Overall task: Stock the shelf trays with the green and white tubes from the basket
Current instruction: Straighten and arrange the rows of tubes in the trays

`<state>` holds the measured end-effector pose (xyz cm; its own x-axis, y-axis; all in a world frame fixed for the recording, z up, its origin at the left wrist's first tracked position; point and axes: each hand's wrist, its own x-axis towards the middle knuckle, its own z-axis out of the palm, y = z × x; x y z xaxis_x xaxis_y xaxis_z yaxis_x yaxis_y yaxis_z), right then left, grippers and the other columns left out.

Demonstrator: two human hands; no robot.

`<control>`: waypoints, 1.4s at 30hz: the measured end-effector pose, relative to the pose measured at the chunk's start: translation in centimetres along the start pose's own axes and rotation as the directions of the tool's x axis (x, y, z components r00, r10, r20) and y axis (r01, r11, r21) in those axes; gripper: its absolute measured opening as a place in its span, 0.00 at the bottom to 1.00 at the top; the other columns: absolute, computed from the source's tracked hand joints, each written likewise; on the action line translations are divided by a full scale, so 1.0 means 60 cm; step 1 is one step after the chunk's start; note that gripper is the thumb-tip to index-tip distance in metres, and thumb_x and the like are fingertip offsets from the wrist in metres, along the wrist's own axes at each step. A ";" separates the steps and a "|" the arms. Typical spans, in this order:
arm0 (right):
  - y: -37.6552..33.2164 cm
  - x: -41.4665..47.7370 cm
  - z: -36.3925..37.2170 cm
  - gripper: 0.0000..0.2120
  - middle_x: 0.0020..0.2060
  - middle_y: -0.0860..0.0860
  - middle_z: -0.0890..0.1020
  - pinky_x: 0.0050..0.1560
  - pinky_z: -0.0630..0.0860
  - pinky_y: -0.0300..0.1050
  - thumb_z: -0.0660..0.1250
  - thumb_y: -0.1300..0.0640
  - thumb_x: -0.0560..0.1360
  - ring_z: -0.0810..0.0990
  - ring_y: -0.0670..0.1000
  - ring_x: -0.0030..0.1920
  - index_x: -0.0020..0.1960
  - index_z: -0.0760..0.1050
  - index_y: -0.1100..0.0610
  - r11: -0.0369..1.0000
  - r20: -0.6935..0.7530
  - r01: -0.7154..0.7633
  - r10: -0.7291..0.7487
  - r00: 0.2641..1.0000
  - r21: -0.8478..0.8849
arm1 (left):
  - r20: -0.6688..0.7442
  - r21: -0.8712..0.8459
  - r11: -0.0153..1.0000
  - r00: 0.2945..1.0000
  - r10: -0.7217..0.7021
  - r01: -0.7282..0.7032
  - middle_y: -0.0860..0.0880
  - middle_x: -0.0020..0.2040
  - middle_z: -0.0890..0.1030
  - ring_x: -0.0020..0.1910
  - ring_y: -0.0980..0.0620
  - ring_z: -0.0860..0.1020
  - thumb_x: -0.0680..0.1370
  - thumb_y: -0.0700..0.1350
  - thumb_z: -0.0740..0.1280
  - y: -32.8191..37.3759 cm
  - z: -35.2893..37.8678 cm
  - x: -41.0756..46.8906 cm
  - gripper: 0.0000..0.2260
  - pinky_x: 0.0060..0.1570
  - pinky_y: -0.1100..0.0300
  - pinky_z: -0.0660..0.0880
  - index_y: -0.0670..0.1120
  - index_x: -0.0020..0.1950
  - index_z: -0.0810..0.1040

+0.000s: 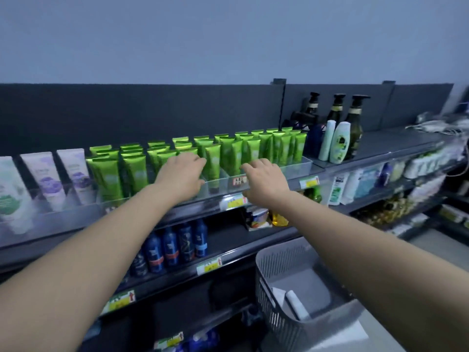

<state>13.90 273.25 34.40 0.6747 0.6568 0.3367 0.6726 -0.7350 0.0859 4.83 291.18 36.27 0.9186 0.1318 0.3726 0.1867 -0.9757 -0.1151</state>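
Now, mid-restock

Shiny green plastic tubes (pixel 134 171) stand in clear plastic trays (pixel 297 168). Left hand (pixel 181 174) rests straight-fingered on their tops, grip apart; right hand (pixel 264 181) (fingers bent) is at the tray front, grip unclear. One white tube (pixel 297 304) lies in the grey slotted basket (pixel 269 275).

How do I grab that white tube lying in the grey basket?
Come straight down from above, since the basket is open only on top. Pinch the white tube across its narrow width, about midway along. It lies slanted on the bottom, so its long sides are probably easiest to reach.
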 end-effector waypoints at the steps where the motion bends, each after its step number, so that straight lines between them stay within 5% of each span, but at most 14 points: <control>1: 0.025 -0.017 0.005 0.23 0.63 0.55 0.72 0.61 0.66 0.51 0.66 0.53 0.74 0.67 0.58 0.65 0.68 0.66 0.54 1.000 0.032 -0.014 0.014 0.999 -0.005 | 0.014 -0.011 1.000 1.000 0.011 -0.011 0.45 0.62 0.74 0.63 0.42 0.71 0.76 0.51 0.66 0.027 0.010 0.002 0.20 0.62 0.49 0.70 0.44 0.65 0.71; 19: 0.280 -0.195 0.206 0.23 0.63 0.57 0.72 0.63 0.66 0.52 0.66 0.53 0.74 0.67 0.59 0.65 0.67 0.67 0.55 0.978 0.393 -0.196 0.206 0.896 -0.065 | 0.309 -0.022 0.966 0.917 0.253 -0.259 0.46 0.60 0.74 0.61 0.45 0.71 0.77 0.48 0.65 0.331 0.263 0.026 0.15 0.56 0.52 0.70 0.45 0.62 0.73; 36: 0.336 -0.195 0.501 0.23 0.65 0.58 0.72 0.64 0.65 0.52 0.65 0.52 0.76 0.67 0.59 0.67 0.69 0.66 0.56 0.961 0.750 -0.277 0.175 0.637 0.011 | 0.705 -0.135 0.934 0.631 0.325 -0.330 0.44 0.64 0.72 0.65 0.45 0.67 0.78 0.45 0.63 0.426 0.574 0.049 0.16 0.64 0.52 0.65 0.43 0.66 0.72; 42: 0.333 -0.210 0.589 0.21 0.64 0.58 0.73 0.62 0.66 0.52 0.64 0.52 0.76 0.68 0.59 0.66 0.67 0.68 0.57 0.961 0.835 -0.275 0.124 0.536 0.033 | 0.795 -0.152 0.959 0.547 0.263 -0.240 0.43 0.65 0.72 0.65 0.45 0.68 0.77 0.42 0.62 0.458 0.656 0.035 0.17 0.66 0.53 0.64 0.42 0.66 0.73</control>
<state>29.56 256.22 -1.27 0.6989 0.4014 -0.5919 0.4712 -0.8811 -0.0410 25.58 271.51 -2.34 0.8285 -0.0453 -0.5582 -0.0948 -0.9937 -0.0600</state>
